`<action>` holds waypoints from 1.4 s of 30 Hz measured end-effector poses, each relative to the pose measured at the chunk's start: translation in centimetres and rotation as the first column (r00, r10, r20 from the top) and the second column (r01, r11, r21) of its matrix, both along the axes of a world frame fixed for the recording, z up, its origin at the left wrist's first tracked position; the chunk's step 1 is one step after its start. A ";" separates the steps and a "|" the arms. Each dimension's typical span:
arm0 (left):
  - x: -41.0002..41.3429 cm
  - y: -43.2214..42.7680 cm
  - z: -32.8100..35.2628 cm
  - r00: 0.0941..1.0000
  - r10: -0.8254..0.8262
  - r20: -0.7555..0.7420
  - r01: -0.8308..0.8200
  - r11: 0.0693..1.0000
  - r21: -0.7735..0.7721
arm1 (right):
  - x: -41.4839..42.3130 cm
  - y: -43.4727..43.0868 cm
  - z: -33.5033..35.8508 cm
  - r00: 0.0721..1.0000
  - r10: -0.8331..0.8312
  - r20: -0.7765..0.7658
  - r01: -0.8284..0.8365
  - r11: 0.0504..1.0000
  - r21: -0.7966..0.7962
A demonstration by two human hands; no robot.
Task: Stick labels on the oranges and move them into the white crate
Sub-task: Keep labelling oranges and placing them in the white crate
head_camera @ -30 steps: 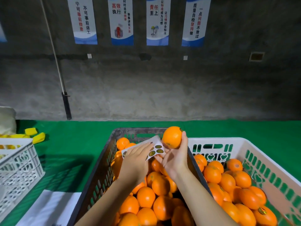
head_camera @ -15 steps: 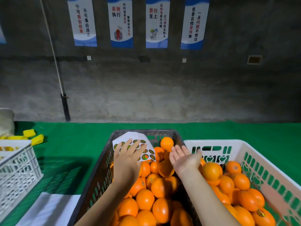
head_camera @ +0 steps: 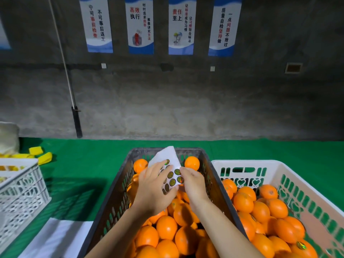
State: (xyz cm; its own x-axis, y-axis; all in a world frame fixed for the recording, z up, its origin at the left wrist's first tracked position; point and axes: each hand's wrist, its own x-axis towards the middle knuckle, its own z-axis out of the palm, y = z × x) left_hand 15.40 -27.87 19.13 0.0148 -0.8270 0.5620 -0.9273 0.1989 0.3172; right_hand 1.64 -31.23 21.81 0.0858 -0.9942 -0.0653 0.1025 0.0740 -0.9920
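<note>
Left hand [head_camera: 154, 185] holds the label sheet [head_camera: 167, 159] above the dark crate [head_camera: 115, 198]. Right hand [head_camera: 193, 185] has fingertips at the sheet edge, pinch unclear. Step: probably peeling a label. Next: stick it on one of the oranges [head_camera: 166, 227] inside the dark crate, then move it to the white crate [head_camera: 247, 162] touching its right side. Green mat [head_camera: 89, 164] underneath; concrete wall [head_camera: 186, 101] and posters [head_camera: 140, 25] behind.
</note>
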 end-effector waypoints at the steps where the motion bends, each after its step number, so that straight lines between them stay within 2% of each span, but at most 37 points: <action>1: -0.3 -0.2 0.0 0.992 -0.031 -0.121 0.041 0.996 0.082 | -0.1 0.0 0.0 0.999 -0.035 -0.023 0.035 0.999 -0.026; 2: -0.5 -0.4 0.0 0.969 -0.044 -0.244 0.075 0.990 0.119 | -0.2 -0.1 0.0 0.997 -0.065 -0.039 0.062 0.997 -0.051; 4: -0.7 -0.7 0.1 0.910 -0.031 -0.414 0.065 0.996 0.067 | -0.6 -0.2 0.0 0.998 -0.051 -0.022 0.050 0.998 -0.033; 6: -0.5 -0.7 0.4 0.882 -0.005 -0.471 0.012 1.000 0.011 | -0.8 -0.2 0.0 1.000 0.012 -0.002 -0.012 1.000 0.015; 11: -0.3 -0.4 0.4 0.932 -0.024 -0.362 0.027 1.000 0.004 | -0.8 -0.5 -0.1 0.991 0.111 0.069 -0.114 0.992 0.051; 16: -0.4 -0.1 0.4 0.974 -0.048 -0.222 0.032 0.996 -0.079 | -0.7 -0.7 -0.4 0.965 0.180 0.190 -0.203 0.973 0.109; 23: -0.4 0.0 0.5 0.991 0.003 -0.132 -0.023 0.988 -0.151 | -0.3 -0.8 -0.5 0.965 0.180 0.191 -0.205 0.971 0.120; 29: -0.1 -0.3 0.4 0.982 0.003 -0.189 -0.044 0.977 -0.209 | -0.2 -0.7 -0.7 0.977 0.180 0.114 -0.176 0.984 -0.042; 32: -0.1 -0.5 0.5 0.976 -0.014 -0.216 -0.034 0.975 -0.219 | -0.2 -0.8 -0.7 0.978 0.184 0.097 -0.178 0.982 -0.069; 36: 0.0 -0.5 0.7 0.965 -0.030 -0.260 -0.016 0.985 -0.173 | -0.2 -0.6 -0.9 0.984 0.177 -0.001 -0.176 0.976 -0.127; 42: -0.1 -0.6 0.7 0.871 -0.074 -0.486 0.045 0.996 -0.071 | -0.2 -0.7 -0.8 0.980 0.177 -0.092 -0.193 0.957 -0.215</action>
